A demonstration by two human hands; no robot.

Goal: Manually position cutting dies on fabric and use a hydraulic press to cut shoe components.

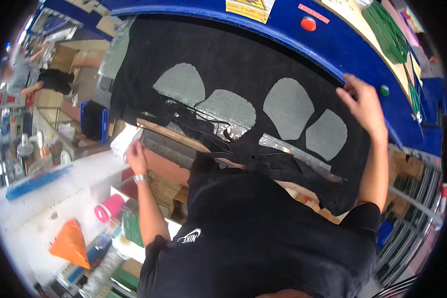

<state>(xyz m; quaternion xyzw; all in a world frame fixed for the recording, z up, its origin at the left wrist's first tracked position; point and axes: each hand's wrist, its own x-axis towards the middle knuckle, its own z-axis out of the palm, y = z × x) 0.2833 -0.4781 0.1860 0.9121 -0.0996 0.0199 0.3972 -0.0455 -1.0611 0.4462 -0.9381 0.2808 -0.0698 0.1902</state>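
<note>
A large black sheet of material (pixel 223 49) is spread in front of me over a grey-green board. Several rounded openings in the sheet let the board (pixel 289 109) show through. Along the sheet's near side, black scraps and strips (pixel 278 166) hang in a tangle. My right hand (pixel 363 102) is raised beside the sheet's right end, close to the blue machine edge, its fingers apart and holding nothing. On the other side, my left hand (pixel 137 157) is by the sheet's near left corner, next to a crumpled white thing (pixel 125 141); its fingers are blurred.
A blue machine beam (pixel 293 44) with a red button (pixel 308 24) runs along the far side. Green straps (pixel 385 32) lie on top. At lower left, a white surface (pixel 35 218) bears an orange bag (pixel 70 243) and a pink cup (pixel 109 208). Another person (pixel 25 77) stands far left.
</note>
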